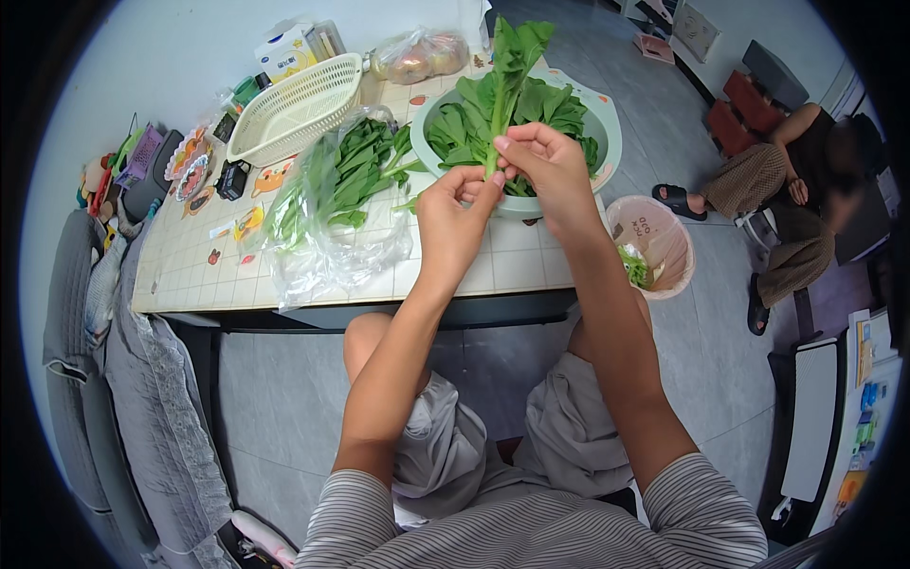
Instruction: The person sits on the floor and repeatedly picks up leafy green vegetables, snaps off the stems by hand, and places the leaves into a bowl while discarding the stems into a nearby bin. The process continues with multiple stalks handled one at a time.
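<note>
Between my two hands a stalk of leafy greens [502,92] stands upright, its leaves pointing away from me. My left hand [462,210] pinches the stalk's lower end. Just above, my right hand [544,160] grips the same stem with thumb and fingers. Behind and below them, a pale green plastic basin [611,135] holds many more leafy greens [458,124]. Left of the basin, a clear plastic bag [334,249] lies open on the table with another bunch of greens [362,160] partly inside it.
An empty cream basket [298,110] and a bag of round fruit [419,57] stand at the back of the table [213,284]. A lined waste bin [672,242] with green scraps is on the floor at the right. Farther right sits a person [789,171]. A sofa [163,427] borders the left.
</note>
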`<state>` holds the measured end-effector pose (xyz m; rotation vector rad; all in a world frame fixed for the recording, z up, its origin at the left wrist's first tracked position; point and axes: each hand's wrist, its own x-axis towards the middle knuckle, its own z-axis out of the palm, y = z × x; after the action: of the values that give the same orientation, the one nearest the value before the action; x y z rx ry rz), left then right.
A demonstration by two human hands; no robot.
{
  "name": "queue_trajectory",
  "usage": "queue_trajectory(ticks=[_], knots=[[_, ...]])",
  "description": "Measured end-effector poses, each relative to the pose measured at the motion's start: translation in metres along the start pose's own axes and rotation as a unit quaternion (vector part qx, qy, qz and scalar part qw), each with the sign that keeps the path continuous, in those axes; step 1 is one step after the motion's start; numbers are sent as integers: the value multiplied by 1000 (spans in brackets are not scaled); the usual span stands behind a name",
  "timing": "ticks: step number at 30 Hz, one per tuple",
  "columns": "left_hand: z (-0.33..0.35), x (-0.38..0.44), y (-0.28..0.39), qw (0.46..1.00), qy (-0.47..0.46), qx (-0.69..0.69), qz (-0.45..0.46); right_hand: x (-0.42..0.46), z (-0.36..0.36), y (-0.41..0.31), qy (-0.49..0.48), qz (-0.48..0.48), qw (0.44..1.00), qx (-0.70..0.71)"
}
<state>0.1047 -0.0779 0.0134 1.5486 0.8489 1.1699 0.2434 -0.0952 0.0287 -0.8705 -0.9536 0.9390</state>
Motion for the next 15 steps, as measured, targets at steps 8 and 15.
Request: queue_trajectory(ticks=[8,15], knots=[[-1,1,-7,1000,-12,4,16,-1,5,4,31,-19,999,-23],[-2,1,-5,999,-29,-20,3,-4,6,4,33,-18,999,-19]])
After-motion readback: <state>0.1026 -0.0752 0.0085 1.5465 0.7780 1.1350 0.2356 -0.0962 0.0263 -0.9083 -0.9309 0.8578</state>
